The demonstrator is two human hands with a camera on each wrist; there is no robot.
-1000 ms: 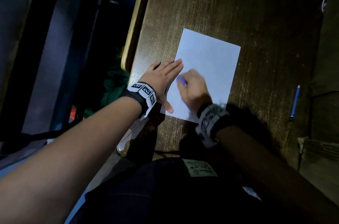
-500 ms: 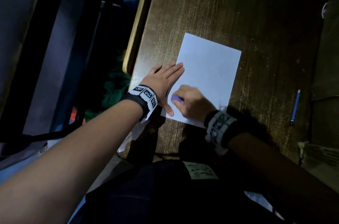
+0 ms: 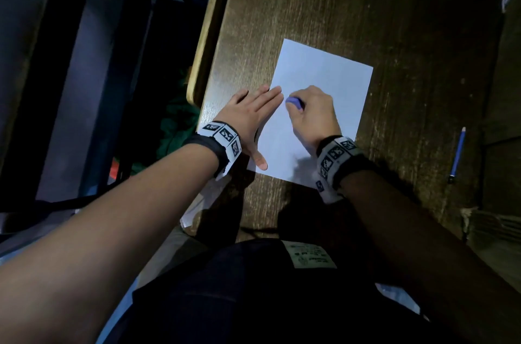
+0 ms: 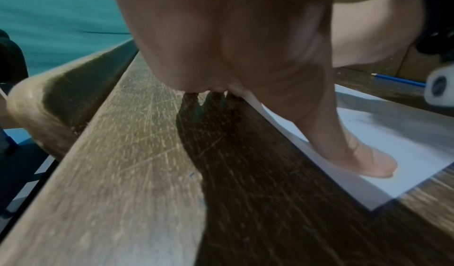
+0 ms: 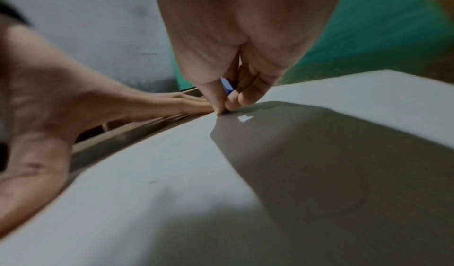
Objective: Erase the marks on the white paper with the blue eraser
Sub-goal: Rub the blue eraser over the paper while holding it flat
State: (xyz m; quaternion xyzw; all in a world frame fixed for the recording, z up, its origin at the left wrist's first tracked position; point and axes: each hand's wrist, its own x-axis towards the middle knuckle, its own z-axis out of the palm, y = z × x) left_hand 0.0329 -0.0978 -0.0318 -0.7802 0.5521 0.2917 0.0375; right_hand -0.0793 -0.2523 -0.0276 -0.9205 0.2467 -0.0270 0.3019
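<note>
A white paper (image 3: 329, 81) lies on the dark wooden desk (image 3: 352, 5). My right hand (image 3: 313, 115) pinches the blue eraser (image 3: 294, 103) and presses it onto the paper near its left edge. In the right wrist view the eraser (image 5: 227, 87) shows only as a blue sliver between thumb and curled fingers (image 5: 245, 93). My left hand (image 3: 251, 115) lies flat with straight fingers, holding down the paper's left edge; its thumb (image 4: 363, 159) rests on the sheet's near corner (image 4: 368, 188). Faint marks show on the paper (image 5: 152, 181) in the right wrist view.
A blue pencil (image 3: 457, 154) lies on the desk to the right of the paper, also seen as the pencil (image 4: 398, 79) behind the sheet. The desk's rounded left edge (image 3: 208, 33) drops off to dark chair frames (image 3: 93, 61). A ledge (image 3: 501, 146) borders the right.
My right hand with the eraser has slid back up the paper, away from me, after dipping toward the near edge half a second ago. The left hand stays pressed in place.
</note>
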